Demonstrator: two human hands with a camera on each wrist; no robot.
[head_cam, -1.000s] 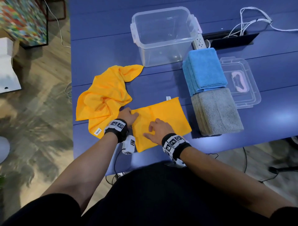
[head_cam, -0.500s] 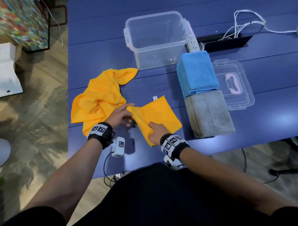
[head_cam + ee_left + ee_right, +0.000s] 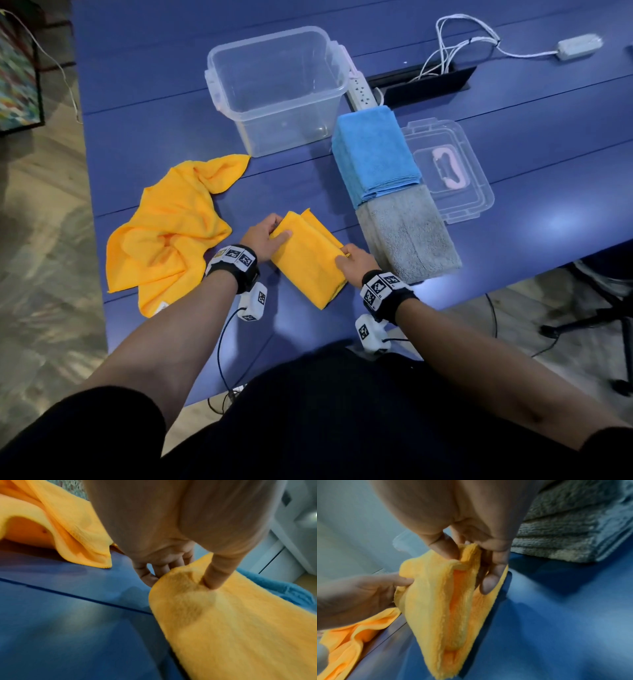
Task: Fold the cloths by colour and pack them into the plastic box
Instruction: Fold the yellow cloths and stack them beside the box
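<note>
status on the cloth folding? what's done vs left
Done: blue stack and grey stack sit folded by the lid. In hand: left hand and right hand both grip a part-folded yellow cloth. Left: a second yellow cloth lies crumpled, and the plastic box holds nothing.

Head view: moderate indoor light, cool in tone. Bright glare patch on the blue surface (image 3: 534, 219) near its right edge, a second one at the front edge beside my right hand (image 3: 356, 265). Soft shadows under my forearms. Wide-angle bending at the frame edges; floor at the left edge smeared.

Left wrist view: dim, soft throughout. My left hand (image 3: 171, 534) is close and out of focus; pale sheen on the surface at lower left.

Right wrist view: motion blur, grainy; dark shadow beneath the grey cloth stack (image 3: 573, 534).
</note>
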